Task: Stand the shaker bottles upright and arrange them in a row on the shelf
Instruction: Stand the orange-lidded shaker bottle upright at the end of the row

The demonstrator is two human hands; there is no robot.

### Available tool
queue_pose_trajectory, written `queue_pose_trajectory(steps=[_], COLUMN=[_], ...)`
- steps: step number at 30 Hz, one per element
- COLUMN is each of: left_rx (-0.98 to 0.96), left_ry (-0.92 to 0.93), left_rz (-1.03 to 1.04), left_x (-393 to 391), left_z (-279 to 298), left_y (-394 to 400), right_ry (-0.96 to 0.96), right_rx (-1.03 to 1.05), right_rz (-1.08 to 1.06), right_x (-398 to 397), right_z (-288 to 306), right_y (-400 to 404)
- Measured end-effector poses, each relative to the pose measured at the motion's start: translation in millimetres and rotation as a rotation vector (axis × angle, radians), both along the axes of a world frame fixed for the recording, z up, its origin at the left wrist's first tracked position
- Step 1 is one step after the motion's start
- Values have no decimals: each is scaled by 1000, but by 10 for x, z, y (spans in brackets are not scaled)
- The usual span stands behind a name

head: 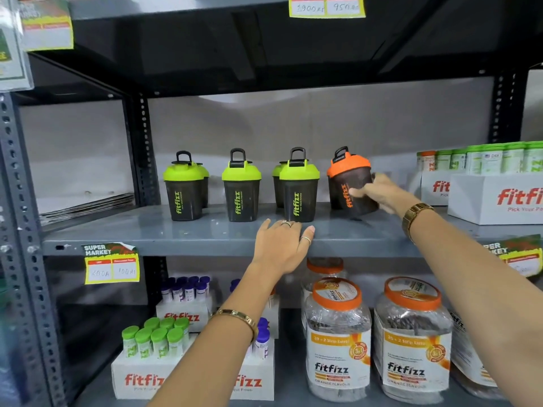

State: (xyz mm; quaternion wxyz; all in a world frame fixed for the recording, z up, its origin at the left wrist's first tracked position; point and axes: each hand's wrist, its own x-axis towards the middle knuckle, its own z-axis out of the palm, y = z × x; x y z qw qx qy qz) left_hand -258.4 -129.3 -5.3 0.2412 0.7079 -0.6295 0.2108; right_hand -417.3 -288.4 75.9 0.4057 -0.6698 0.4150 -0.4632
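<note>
On the grey shelf [147, 230] three dark shaker bottles with lime-green lids stand upright in a front row: left [183, 189], middle [241, 188], right [299, 189]. More green-lidded bottles peek out behind the left and right ones. My right hand [379, 192] grips an orange-lidded shaker bottle [348, 177] at the row's right end; the bottle tilts slightly left just above the shelf. My left hand [283, 245] rests flat on the shelf's front edge below the right green bottle, fingers apart, holding nothing.
White Fitfizz boxes [493, 198] with green-capped tubes sit at the shelf's right end. Flat sheets [85, 207] lie in the left bay. Below are big orange-lidded jars [338, 333] and boxes of tubes [152, 348]. A price tag [111, 265] hangs on the shelf edge.
</note>
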Motion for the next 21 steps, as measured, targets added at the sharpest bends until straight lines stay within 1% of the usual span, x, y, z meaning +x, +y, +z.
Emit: queue_pose_trajectory(steps=[3, 8, 11, 13, 14, 16, 19, 21], left_rx=[0, -4, 1, 5, 7, 9, 13, 10], left_ry=[-3, 5, 8, 3, 3, 11, 16, 17], left_rz=[0, -8, -15, -11, -6, 2, 0, -5], left_x=[2, 13, 3, 2, 4, 7, 2, 3], left_z=[2, -12, -11, -8, -3, 0, -4, -5], left_y=[1, 5, 7, 8, 7, 5, 2, -4], right_ry=[21, 4, 16, -5, -36, -60, 162, 295], right_rx=[47, 96, 110, 79, 17, -198, -547, -641], right_rz=[73, 108, 115, 57, 0, -146, -388, -447], right_x=[-21, -59, -113, -134, -140, -137, -98, -34], right_z=[-60, -136, -124, -67, -12, 115, 285, 397], right_y=[20, -37, -71, -100, -106, -78, 11, 62])
